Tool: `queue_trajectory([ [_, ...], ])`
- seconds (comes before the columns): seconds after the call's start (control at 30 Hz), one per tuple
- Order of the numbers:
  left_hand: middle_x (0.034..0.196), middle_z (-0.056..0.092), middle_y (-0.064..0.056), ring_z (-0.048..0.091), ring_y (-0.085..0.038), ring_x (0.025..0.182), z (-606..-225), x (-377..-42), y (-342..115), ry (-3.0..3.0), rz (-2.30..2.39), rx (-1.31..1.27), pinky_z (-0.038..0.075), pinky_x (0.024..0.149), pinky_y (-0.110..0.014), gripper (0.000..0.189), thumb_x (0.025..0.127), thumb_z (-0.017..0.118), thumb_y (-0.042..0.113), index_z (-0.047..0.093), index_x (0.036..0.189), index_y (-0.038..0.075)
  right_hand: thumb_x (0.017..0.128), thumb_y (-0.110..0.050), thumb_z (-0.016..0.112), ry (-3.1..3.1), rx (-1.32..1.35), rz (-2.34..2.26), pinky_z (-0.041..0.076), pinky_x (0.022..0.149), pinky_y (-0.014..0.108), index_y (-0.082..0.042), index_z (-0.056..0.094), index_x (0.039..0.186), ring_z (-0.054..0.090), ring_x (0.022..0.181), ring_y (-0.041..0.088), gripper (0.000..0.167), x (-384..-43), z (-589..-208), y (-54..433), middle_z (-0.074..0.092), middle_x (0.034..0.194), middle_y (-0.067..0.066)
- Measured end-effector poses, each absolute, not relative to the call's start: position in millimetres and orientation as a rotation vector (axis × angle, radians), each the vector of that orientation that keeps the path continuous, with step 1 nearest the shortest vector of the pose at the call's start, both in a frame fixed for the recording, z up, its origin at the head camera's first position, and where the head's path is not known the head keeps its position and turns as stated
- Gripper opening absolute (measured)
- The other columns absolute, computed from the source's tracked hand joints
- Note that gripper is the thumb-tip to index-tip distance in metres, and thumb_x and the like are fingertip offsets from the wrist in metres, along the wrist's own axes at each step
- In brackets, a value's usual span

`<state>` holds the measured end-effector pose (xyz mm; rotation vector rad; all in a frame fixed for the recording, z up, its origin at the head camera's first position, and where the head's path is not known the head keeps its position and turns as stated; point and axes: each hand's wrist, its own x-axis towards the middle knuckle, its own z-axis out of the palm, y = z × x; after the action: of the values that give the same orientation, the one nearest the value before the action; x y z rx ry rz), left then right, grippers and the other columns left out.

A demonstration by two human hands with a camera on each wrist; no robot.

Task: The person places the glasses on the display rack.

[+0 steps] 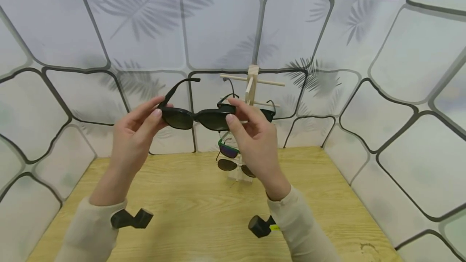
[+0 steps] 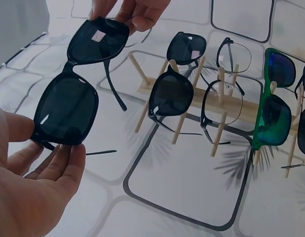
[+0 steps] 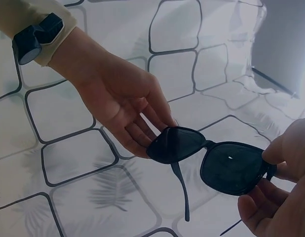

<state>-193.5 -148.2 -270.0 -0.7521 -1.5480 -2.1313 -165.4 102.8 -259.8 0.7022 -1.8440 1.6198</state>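
Note:
A pair of black sunglasses (image 1: 214,119) with dark lenses is held up in front of me, its arms pointing away from me. My left hand (image 1: 132,134) pinches the frame's left end between thumb and fingers; the left wrist view shows that grip close up. At the other end, my right hand (image 1: 256,140) pinches the right corner of the frame. The left temple arm (image 1: 178,89) is unfolded. Beyond the hands stands a wooden eyewear rack (image 1: 253,72), partly hidden by my right hand in the head view.
On the rack sit another black pair (image 2: 171,94), clear-lens glasses (image 2: 222,101), green-framed mirrored sunglasses (image 2: 274,118) and dark-lens, thin-framed sunglasses (image 1: 227,165). The rack's topmost peg (image 1: 271,83) carries nothing. Patterned cloth walls (image 1: 404,104) enclose the wood-grain table (image 1: 182,197).

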Motion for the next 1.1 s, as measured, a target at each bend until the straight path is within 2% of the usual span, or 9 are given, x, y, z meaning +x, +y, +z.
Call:
queue_trajectory([
  [0.13,0.114,0.079,-0.006,0.076,-0.015,0.109,-267,-197,-143,-1.543,-2.154,-0.764,0.062,0.094,-0.030,0.034,0.105,0.058,-0.005,0.065,0.138,-0.007,0.104,-0.005,0.064,-1.839,0.697,1.618,0.051,0.072,0.020,-0.003,0.066,0.141,0.063,0.093,0.012,0.037,-162,-255,108,0.064,0.114,0.014],
  [0.6,0.114,0.079,-0.003,0.076,-0.013,0.105,-251,-211,-122,-1.565,-2.153,-0.839,0.062,0.094,-0.028,0.034,0.106,0.056,-0.005,0.067,0.137,-0.004,0.104,-0.004,0.064,-1.782,0.640,1.575,0.055,0.077,0.022,-0.002,0.067,0.140,0.064,0.094,0.011,0.036,-161,-246,123,0.067,0.114,0.009],
  [0.83,0.111,0.078,0.004,0.075,-0.010,0.101,-245,-219,-108,-1.654,-2.115,-0.776,0.062,0.090,-0.025,0.036,0.105,0.057,-0.004,0.066,0.140,-0.002,0.104,-0.006,0.066,-1.745,0.584,1.555,0.058,0.073,0.023,-0.002,0.069,0.138,0.063,0.081,0.017,0.034,-162,-243,132,0.066,0.102,0.001],
  [1.1,0.108,0.077,0.008,0.075,-0.010,0.094,-239,-224,-97,-1.713,-2.099,-0.791,0.063,0.090,-0.026,0.038,0.106,0.056,-0.002,0.061,0.144,-0.006,0.103,-0.006,0.066,-1.731,0.530,1.574,0.058,0.072,0.026,-0.006,0.069,0.139,0.061,0.079,0.018,0.035,-161,-242,140,0.063,0.100,-0.001],
])
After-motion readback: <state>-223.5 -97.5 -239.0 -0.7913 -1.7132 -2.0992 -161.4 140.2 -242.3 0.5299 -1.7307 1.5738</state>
